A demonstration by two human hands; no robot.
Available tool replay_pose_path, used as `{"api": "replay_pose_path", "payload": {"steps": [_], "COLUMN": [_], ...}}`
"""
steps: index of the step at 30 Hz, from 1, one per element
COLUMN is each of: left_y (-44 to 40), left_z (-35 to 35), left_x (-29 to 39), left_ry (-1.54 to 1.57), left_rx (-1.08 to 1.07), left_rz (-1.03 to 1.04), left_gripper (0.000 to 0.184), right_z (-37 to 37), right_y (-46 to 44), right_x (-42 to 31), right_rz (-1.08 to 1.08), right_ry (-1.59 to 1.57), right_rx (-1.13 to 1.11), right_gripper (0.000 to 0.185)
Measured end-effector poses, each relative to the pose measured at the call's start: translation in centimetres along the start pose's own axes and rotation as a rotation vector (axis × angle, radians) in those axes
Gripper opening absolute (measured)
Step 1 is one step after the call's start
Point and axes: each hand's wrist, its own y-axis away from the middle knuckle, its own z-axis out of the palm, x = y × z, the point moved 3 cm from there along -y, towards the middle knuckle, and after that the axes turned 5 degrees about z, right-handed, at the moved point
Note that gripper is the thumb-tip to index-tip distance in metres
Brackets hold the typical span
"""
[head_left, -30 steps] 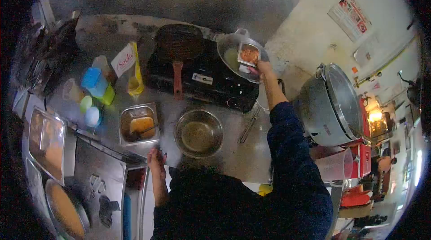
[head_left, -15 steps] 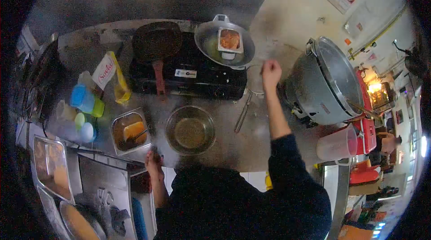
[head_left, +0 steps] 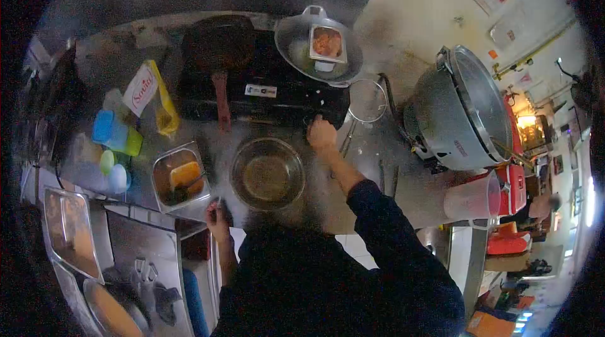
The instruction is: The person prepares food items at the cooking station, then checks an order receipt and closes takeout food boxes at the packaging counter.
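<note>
My right hand (head_left: 322, 136) is closed at the front of the black gas stove (head_left: 271, 109), its fingers on the burner knob (head_left: 308, 121). On the burner behind it, a wok (head_left: 293, 47) holds a small metal container (head_left: 328, 43) of reddish food. Low at the counter's front edge, my left hand (head_left: 218, 223) is curled around something small and dark that I cannot make out. Close to that hand sits a square metal pan (head_left: 161, 181) of brown sauce with a utensil in it. A round metal bowl (head_left: 237, 195) lies between my hands.
A ridged grill pan (head_left: 217, 47) sits on the left burner. Right of the stove are a round strainer (head_left: 368, 120), a large grey cooker (head_left: 435, 116) and a clear pitcher (head_left: 469, 201). A yellow bottle (head_left: 165, 116) and colored containers (head_left: 120, 135) stand left.
My right hand has moved left and toward me, from beside the wok and above the strainer to the stove knob. My left hand stays near the counter edge. The view has shifted slightly.
</note>
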Motion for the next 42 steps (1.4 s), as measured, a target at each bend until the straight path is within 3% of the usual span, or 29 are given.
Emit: {"api": "replay_pose_path", "payload": {"steps": [4,7,11,15,16,19,20,23,24,27,30,33,36,37,38,39,40,42], "left_y": [0.0,-0.1,-0.1,0.4,-0.1,-0.3,-0.1,0.5,0.1,0.0,-0.1,0.0,0.3,0.6,0.6,1.1,1.0,0.5], "left_z": [3.0,2.6,2.8,-0.5,1.6,3.2,2.4,0.5,2.2,2.3,1.9,1.6,1.6,1.3,0.9,0.9,0.7,0.5], "left_x": [5.1,4.1,4.7,-0.7,2.8,5.7,4.1,1.6,4.5,4.0,4.0,3.9,3.7,2.8,1.4,1.1,0.7,0.7], "left_ry": [-0.082,-0.105,-0.077,0.227,-0.18,-0.088,-0.101,-0.04,-0.057,0.097,-0.056,-0.029,-0.097,-0.028,-0.001,0.171,0.072,-0.001], "left_rx": [0.1,0.113,0.105,0.006,0.112,0.09,0.094,0.114,0.073,0.085,0.101,0.033,0.063,0.097,0.026,0.088,0.082,0.054], "left_rz": [-0.251,-0.149,-0.285,-0.258,-0.185,-0.364,-0.126,-0.38,-0.392,-0.251,-0.218,-0.202,-0.196,-0.32,-0.243,-0.328,-0.286,-0.258], "left_gripper": [0.016,0.016,0.016,0.016,0.017,0.017,0.019,0.016,0.017,0.018,0.02,0.017,0.016,0.017,0.017,0.021,0.022,0.025], "right_z": [0.3,-0.1,-1.9,0.3,0.5,-0.2,-1.2,-1.1,-0.8,-1.3,-0.5,-2.8,-2.1,-1.4,-1.0,-1.2,-2.1,0.5], "right_y": [-0.1,-0.2,0.0,-1.0,-1.2,-0.6,-0.2,-0.3,-0.4,0.1,-0.2,1.1,0.8,1.6,3.0,4.2,6.9,10.0], "right_x": [-0.4,-1.1,-2.6,-1.9,-1.8,-2.4,-3.0,-2.8,-2.8,-3.5,-2.6,-3.2,-1.0,-0.7,0.3,1.0,-0.1,0.8], "right_rz": [-0.062,-0.129,-0.311,-0.348,-0.362,-0.438,-0.485,-0.537,-0.542,-0.542,-0.493,-0.603,-0.269,-0.33,-0.374,-0.408,-0.054,-0.07], "right_ry": [0.116,0.24,0.408,0.44,0.454,0.481,0.479,0.445,0.427,0.511,0.525,0.542,0.406,0.174,-0.066,-0.316,-0.467,-0.741], "right_rx": [-0.04,0.025,-0.007,-0.124,-0.102,-0.06,-0.056,-0.076,-0.087,-0.074,-0.073,0.001,-0.008,0.08,0.158,0.237,-0.192,-0.194], "right_gripper": [0.025,0.021,0.016,0.021,0.019,0.016,0.016,0.016,0.015,0.016,0.016,0.018,0.024,0.027,0.03,0.034,0.037,0.035]}}
